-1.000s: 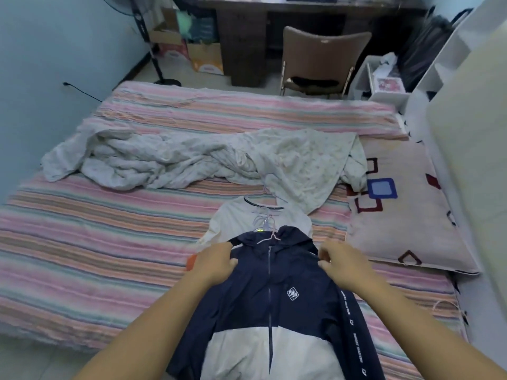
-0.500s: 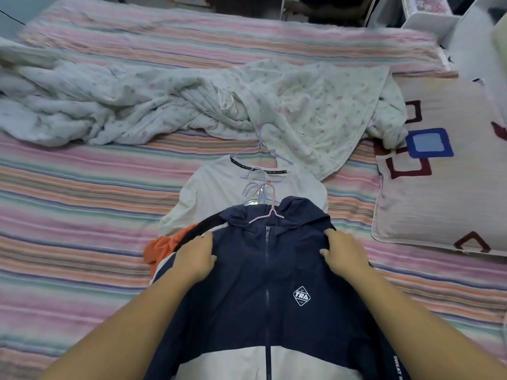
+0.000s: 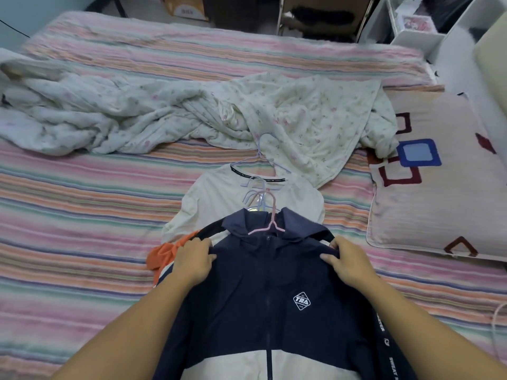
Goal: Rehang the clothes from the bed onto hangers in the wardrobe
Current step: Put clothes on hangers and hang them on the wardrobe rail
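Note:
A navy and white zip jacket (image 3: 263,303) lies on top of a clothes pile at the near edge of the bed, with a pink hanger (image 3: 270,223) in its collar. My left hand (image 3: 193,260) grips the jacket's left shoulder. My right hand (image 3: 349,260) grips its right shoulder. Under it lie a cream shirt (image 3: 219,198) on a lilac hanger (image 3: 259,157), more pale hangers (image 3: 255,198), and an orange garment (image 3: 163,255) peeking out at the left.
The bed (image 3: 68,215) has a pink striped sheet. A crumpled floral quilt (image 3: 164,116) crosses its middle and a patterned pillow (image 3: 439,187) lies at the right. A chair (image 3: 323,15) and white shelving (image 3: 417,37) stand beyond the bed.
The view has dropped and closed in on the pile. Both hands have tightened on the jacket's shoulders, bunching the fabric there.

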Demonstrator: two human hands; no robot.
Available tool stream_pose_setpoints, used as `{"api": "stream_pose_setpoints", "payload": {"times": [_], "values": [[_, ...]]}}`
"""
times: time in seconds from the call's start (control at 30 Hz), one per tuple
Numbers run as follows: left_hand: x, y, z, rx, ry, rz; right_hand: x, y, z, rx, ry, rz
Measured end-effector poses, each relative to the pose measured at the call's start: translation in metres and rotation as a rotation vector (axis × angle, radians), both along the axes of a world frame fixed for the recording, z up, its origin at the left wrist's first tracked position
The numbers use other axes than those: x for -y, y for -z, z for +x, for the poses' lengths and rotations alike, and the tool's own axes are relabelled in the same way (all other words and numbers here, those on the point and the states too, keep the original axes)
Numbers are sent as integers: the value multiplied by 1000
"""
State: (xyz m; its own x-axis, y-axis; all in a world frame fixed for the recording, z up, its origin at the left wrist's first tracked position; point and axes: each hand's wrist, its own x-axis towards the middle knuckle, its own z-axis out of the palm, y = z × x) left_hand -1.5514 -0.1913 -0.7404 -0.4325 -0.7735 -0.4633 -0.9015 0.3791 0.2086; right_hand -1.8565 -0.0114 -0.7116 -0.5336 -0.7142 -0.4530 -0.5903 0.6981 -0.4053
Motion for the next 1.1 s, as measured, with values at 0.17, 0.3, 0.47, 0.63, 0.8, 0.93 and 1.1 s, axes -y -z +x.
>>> {"api": "stream_pose_setpoints", "payload": {"times": [0.17,0.3,0.47,0.63,0.8,0.93,1.1], "values": [[-17,-60,21,-199,-99,3,-16,-66,11,84,-49,-96],[-41,-128,42,-348,-94,-58,-29,-137,24,122,-38,-145],[-82,-223,80,-409,17,-96,-56,-229,55,143,-150,-185],[-121,-315,119,-511,11,-151,-84,-322,86,156,-246,-259],[-152,-422,145,-618,-133,-260,-87,-417,111,175,-311,-413],[-171,-502,160,-700,-289,-363,-76,-480,132,181,-384,-542],[-201,-582,186,-756,-399,-499,-59,-546,159,181,-496,-669]]}}
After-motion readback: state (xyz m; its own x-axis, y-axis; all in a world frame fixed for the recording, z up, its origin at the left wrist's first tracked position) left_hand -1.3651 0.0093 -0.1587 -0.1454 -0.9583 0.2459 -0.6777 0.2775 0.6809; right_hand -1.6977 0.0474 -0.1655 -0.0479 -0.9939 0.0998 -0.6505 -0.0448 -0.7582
